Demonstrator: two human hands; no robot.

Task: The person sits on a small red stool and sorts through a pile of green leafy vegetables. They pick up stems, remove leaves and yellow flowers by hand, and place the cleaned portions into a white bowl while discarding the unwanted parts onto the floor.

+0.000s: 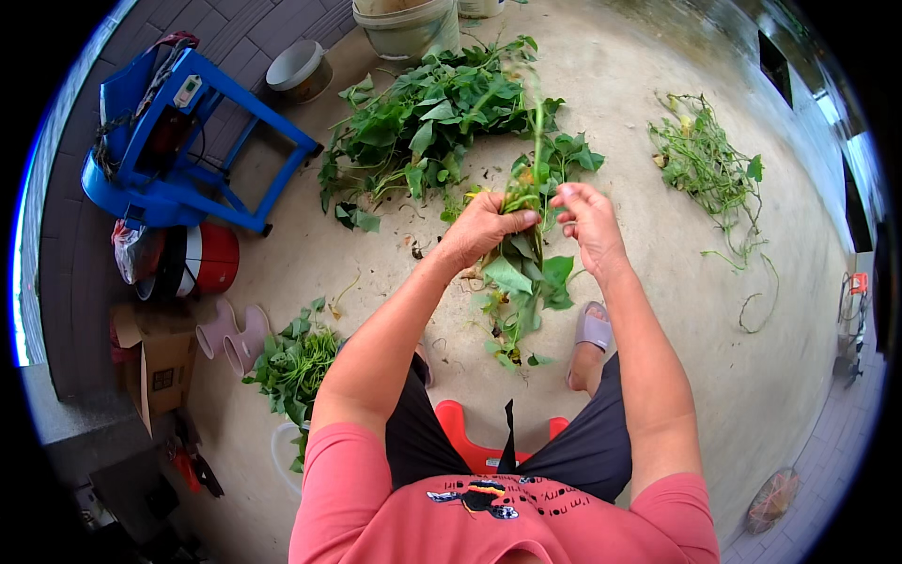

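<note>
My left hand [486, 229] grips a bunch of leafy green vine stems [511, 273], apparently sweet potato vines. One long stem rises blurred above the fist, and broad leaves hang below it. Just to the right of the bunch is my right hand [590, 229], its fingers loosely curled and slightly apart, with nothing visible in them. Beyond both hands a large heap of leafy vines [437, 116] lies on the concrete floor [634, 296]. Several loose leaves lie between my feet, under the bunch.
Left of me are a bundle of leafy stems [303, 359], pink boots [243, 338], a cardboard box [165, 370], a red bucket [215, 259] and a blue metal-framed machine [190, 141]. Stripped vines [712, 166] lie right. Pails [412, 28] stand behind the heap. A red stool [451, 416] is beneath me.
</note>
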